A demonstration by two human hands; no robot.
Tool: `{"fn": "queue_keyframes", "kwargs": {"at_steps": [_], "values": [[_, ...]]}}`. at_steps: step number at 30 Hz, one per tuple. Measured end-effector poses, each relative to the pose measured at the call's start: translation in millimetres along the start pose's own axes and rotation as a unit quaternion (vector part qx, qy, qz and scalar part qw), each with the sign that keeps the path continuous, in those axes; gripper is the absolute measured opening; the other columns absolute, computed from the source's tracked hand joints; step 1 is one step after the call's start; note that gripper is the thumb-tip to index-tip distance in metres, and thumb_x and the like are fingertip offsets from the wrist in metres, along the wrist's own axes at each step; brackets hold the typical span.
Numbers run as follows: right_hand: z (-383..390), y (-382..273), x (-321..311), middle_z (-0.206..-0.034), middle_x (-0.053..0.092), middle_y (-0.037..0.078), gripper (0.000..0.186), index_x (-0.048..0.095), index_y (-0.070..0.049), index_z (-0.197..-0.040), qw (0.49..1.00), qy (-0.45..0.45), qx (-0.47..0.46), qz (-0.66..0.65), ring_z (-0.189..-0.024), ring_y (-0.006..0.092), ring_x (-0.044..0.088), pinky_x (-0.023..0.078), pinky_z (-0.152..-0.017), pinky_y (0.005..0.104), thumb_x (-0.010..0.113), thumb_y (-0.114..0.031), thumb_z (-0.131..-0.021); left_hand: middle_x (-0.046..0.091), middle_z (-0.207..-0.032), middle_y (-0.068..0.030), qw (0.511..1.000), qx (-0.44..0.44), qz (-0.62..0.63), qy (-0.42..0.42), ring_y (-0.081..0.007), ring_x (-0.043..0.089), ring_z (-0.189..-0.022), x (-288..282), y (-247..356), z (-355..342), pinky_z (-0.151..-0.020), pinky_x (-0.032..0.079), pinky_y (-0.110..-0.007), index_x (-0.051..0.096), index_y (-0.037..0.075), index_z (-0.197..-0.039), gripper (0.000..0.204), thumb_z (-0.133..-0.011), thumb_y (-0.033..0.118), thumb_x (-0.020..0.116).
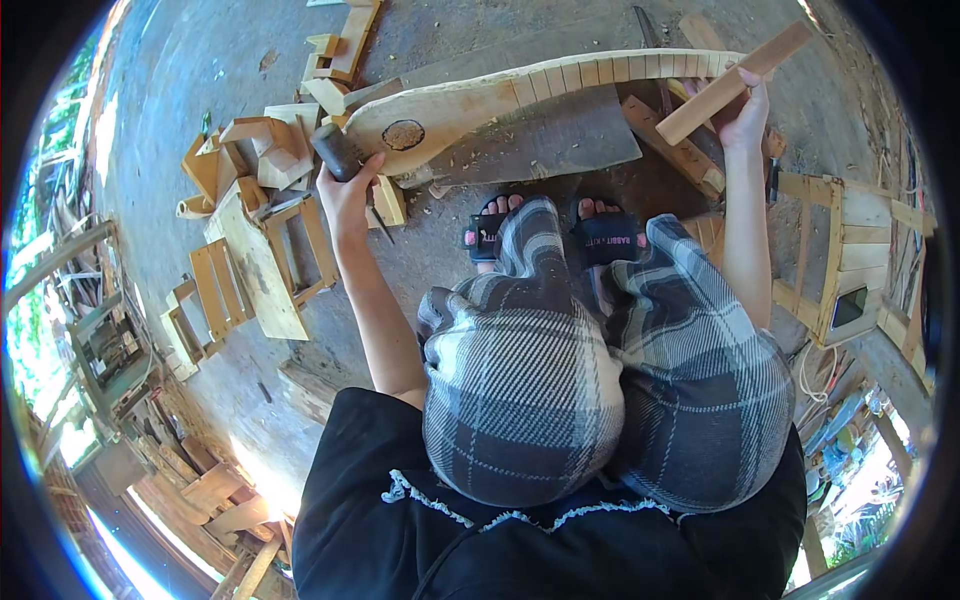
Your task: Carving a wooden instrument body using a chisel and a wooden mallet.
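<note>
A dark cylindrical block (337,152) is in the grasp of my left hand (347,198), its fingers wrapped round it. A thin dark rod (382,226) shows just beside that hand; whether it is part of the block I cannot tell. My right hand (740,118) grips a flat wooden slat (735,85), held slanting over the thin end of a long carved wooden piece (480,95). That piece broadens toward my left hand, has a dark-rimmed oval (404,136) in its wide end and a row of cross lines along its narrow part.
A dark flat sheet (560,140) lies beneath the carved piece, before my sandalled feet (495,225). Wooden offcuts and frames (255,240) crowd the floor on the left. A wooden board (672,148) lies near my right foot; a slatted wooden frame (850,250) stands at the right, bearing a phone (850,307).
</note>
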State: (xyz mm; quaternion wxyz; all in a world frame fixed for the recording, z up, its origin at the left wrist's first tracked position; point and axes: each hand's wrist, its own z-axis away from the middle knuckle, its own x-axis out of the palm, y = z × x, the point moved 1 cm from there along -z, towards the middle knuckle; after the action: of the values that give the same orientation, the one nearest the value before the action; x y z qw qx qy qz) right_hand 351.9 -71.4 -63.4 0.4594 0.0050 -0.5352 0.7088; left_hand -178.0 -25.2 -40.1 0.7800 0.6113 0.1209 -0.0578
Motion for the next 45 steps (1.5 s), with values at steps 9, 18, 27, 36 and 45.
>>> {"fn": "queue_keyframes", "kwargs": {"at_steps": [9, 18, 27, 36, 45], "values": [[33, -18, 41, -0.115, 0.05, 0.021, 0.049, 0.05, 0.0, -0.111, 0.993, -0.032, -0.042, -0.107, -0.117, 0.0442, 0.047, 0.033, -0.107, 0.0606, 0.064, -0.029, -0.074, 0.062, -0.089, -0.0008, 0.986, 0.151, 0.053, 0.048, -0.0074, 0.056, -0.067, -12, 1, 14, -0.058, 0.046, -0.021, 0.056, 0.003, -0.117, 0.047, -0.075, -0.007, 0.072], [12, -2, 11, -0.112, 0.049, 0.022, 0.047, 0.049, -0.002, -0.109, 0.996, -0.01, -0.029, -0.087, -0.114, 0.0433, 0.047, 0.031, -0.105, 0.0671, 0.062, -0.031, -0.075, 0.059, -0.11, -0.0048, 0.985, 0.161, 0.033, 0.058, -0.0138, 0.056, -0.1, -7, -20, 7, -0.087, 0.047, -0.027, 0.056, 0.002, -0.117, 0.056, -0.067, -0.01, 0.078], [61, -21, 60, -0.119, 0.046, 0.028, 0.055, 0.047, 0.001, -0.114, 0.994, 0.039, -0.099, 0.036, -0.123, 0.0515, 0.041, 0.03, -0.108, 0.064, 0.062, -0.033, -0.074, 0.06, -0.111, -0.0061, 0.957, 0.277, -0.06, 0.065, -0.0143, 0.057, -0.101, -37, 43, 20, -0.089, 0.048, -0.028, 0.055, 0.002, -0.116, 0.063, -0.061, -0.002, 0.086], [21, 8, -17, -0.106, 0.059, 0.012, 0.047, 0.049, -0.001, -0.113, 0.992, -0.055, -0.032, -0.108, -0.119, 0.039, 0.048, 0.026, -0.111, 0.0632, 0.061, -0.026, -0.075, 0.062, -0.107, -0.0079, 0.975, 0.191, -0.079, 0.081, -0.0166, 0.058, -0.098, -23, 14, 22, -0.088, 0.049, -0.03, 0.057, 0.001, -0.113, 0.053, -0.067, -0.002, 0.083], [31, 6, -6, -0.11, 0.054, 0.015, 0.046, 0.051, 0.0, -0.11, 0.99, -0.073, -0.004, -0.12, -0.118, 0.0368, 0.048, 0.027, -0.111, 0.0624, 0.062, -0.026, -0.075, 0.062, -0.105, -0.006, 0.961, 0.228, -0.124, 0.099, -0.0142, 0.058, -0.096, -11, -7, 26, -0.083, 0.048, -0.028, 0.058, 0.001, -0.113, 0.053, -0.067, 0.002, 0.084]]}}
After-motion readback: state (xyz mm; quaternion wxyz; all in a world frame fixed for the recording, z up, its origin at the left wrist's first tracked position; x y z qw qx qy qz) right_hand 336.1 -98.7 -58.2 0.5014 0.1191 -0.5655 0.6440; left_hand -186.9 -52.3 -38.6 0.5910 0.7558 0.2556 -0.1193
